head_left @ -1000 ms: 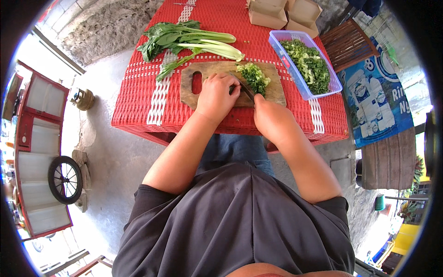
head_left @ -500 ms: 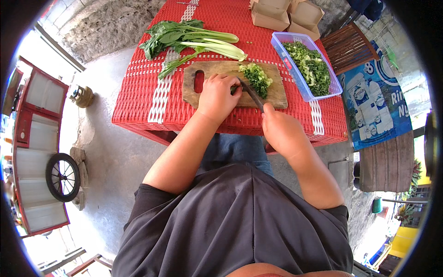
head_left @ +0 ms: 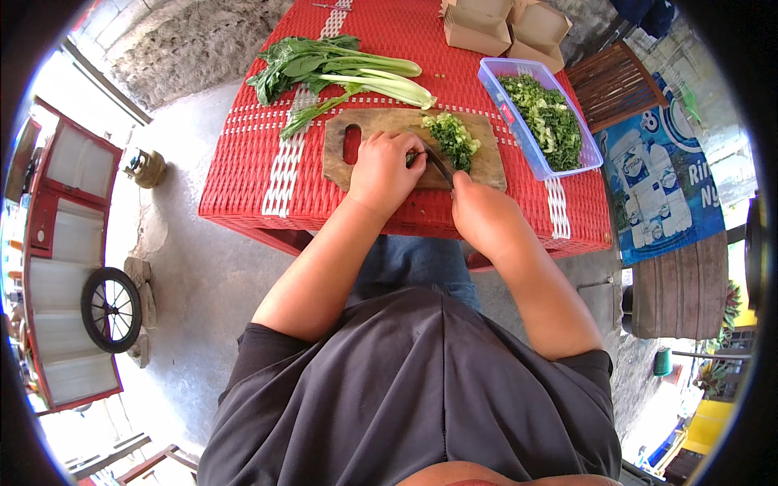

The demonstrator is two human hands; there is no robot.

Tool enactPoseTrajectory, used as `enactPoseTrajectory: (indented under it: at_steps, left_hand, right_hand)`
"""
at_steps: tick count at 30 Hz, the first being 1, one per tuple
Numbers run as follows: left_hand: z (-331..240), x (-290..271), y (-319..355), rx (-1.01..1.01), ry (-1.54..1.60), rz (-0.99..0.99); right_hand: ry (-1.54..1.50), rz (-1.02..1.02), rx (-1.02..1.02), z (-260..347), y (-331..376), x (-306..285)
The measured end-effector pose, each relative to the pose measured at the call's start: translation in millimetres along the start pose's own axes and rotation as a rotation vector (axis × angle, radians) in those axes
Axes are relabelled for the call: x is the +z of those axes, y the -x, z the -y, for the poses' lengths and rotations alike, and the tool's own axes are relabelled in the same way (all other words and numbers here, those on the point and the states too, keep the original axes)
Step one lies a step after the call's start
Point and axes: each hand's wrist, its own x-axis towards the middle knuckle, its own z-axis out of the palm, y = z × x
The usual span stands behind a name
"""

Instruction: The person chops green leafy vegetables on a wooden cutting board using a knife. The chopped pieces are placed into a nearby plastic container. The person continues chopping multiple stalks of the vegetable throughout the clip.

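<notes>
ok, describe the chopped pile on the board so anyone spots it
On the red woven table, find the brown wooden chopping board. On its right half, beside the dark-bladed knife, lies a small mound of chopped greens, pale at its far end. Unlike the leafy heap in the translucent lavender plastic tub, it sits directly on wood; unlike the long leafy stalks, it's cut small.

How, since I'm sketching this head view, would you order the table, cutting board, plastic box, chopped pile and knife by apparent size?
Largest to smallest:
Table
Cutting board
Plastic box
Chopped pile on the board
Knife, as far as it shows
</notes>
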Motion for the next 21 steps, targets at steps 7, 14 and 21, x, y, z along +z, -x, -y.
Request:
enactPoseTrajectory:
  at_steps: [7, 14, 21]
  left_hand:
    - [1.9, 0.6, 2.2, 0.013, 0.018, -0.01]
    - [-0.1, -0.7, 1.5, 0.004, 0.023, 0.006]
    - [-0.3, -1.0, 1.7, -0.002, 0.004, 0.011]
  right_hand:
    - [-0.007, 0.048, -0.014, -8.4, 29.3, -16.3]
    - [0.006, 0.045, -0.016, -5.4, 31.8, -16.7]
    - [0.008, 0.07, -0.003, -4.7, 21.1, -8.6]
